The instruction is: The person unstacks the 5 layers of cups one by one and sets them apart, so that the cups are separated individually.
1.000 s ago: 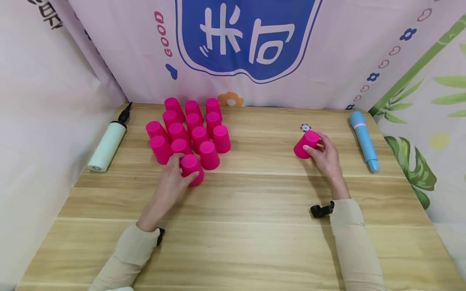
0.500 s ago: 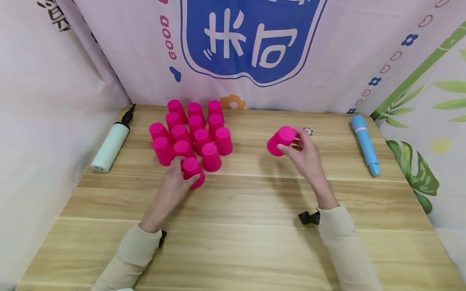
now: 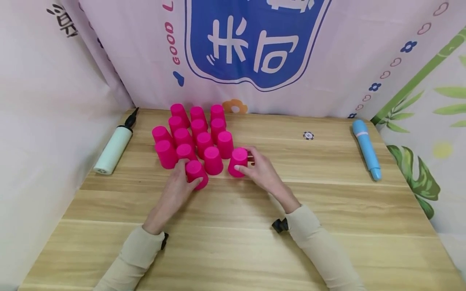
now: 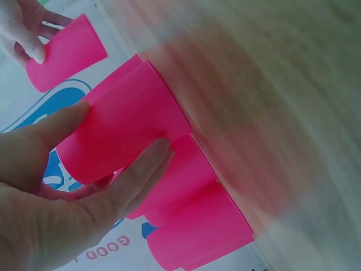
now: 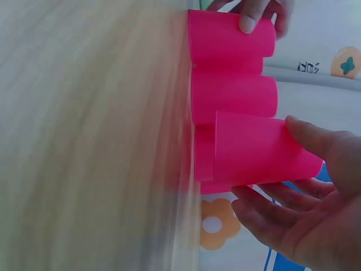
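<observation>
Several bright pink plastic cups (image 3: 198,130) stand upside down in a tight group left of centre on the wooden table. At the group's front corner my left hand (image 3: 176,184) grips one cup (image 3: 196,174), thumb on the near side and fingers on its left. My right hand (image 3: 265,173) holds another cup (image 3: 239,161) between thumb and fingers, just right of the group. In the right wrist view this cup (image 5: 259,149) is also upside down, its rim a little off the tabletop. The left wrist view shows the left hand's cup (image 4: 124,124) against its neighbours.
A mint-green hand pump (image 3: 114,149) with a black nozzle lies at the left. On the right lie a small black-and-white disc (image 3: 308,136) and a blue stick-like thing (image 3: 366,149). A printed curtain (image 3: 145,60) hangs behind the table's back edge.
My right hand has carried its cup from the right, beside the disc, leftward and nearer to me, up to the group. The left hand keeps its grip on the front cup.
</observation>
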Demonstrator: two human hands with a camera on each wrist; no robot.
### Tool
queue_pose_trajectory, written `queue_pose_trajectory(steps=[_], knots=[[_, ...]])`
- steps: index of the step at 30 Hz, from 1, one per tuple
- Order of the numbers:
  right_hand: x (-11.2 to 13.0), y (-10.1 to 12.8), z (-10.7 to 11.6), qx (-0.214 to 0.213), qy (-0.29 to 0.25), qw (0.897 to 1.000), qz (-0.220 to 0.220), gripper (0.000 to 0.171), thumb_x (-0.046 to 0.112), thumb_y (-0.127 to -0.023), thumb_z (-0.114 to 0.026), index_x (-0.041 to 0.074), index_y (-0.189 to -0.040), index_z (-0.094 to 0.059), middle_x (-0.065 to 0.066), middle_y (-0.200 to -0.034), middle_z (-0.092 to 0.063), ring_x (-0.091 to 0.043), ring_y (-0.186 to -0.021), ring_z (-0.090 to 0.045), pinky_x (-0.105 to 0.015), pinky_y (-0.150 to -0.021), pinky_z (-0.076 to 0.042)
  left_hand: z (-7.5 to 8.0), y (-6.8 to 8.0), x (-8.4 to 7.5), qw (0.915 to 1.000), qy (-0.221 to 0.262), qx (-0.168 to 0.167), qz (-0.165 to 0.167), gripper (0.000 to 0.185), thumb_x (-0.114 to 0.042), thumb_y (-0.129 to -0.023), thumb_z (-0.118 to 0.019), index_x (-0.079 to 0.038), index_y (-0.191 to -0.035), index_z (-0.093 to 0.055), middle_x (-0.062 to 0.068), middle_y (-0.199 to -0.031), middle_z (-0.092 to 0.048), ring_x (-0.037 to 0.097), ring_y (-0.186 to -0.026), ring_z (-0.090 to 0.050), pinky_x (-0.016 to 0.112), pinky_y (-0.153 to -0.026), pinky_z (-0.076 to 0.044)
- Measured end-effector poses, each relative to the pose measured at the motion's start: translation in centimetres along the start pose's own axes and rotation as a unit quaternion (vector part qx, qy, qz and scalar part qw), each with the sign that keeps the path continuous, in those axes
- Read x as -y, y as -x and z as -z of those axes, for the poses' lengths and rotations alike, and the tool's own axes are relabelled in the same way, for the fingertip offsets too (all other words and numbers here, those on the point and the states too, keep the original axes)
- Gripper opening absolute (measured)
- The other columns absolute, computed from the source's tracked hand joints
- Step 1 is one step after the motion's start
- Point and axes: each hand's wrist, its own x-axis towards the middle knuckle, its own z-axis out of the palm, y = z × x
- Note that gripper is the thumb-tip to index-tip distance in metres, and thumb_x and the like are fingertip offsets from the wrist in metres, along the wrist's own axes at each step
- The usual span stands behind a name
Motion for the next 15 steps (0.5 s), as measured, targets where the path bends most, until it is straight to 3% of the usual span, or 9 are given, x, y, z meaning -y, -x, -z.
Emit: queue_pose_trajectory(steps=[15], knots=[[-0.81,-1.09,-1.22,0.012,-0.004,1.000,0.003,0.054,0.014,-0.084,-0.076,0.005,-0.130,-0.049,-0.012,-0.120,-0.059,-0.027,-0.109,-0.059,-0.043,-0.093,-0.050,-0.51,-0.40,-0.46,0.9998,0.012,0.012,-0.004,0.061,-0.010,-0.086,-0.073,0.002,-0.133,-0.036,0.018,-0.123,-0.048,0.032,-0.112,-0.050,0.047,-0.096,-0.047]])
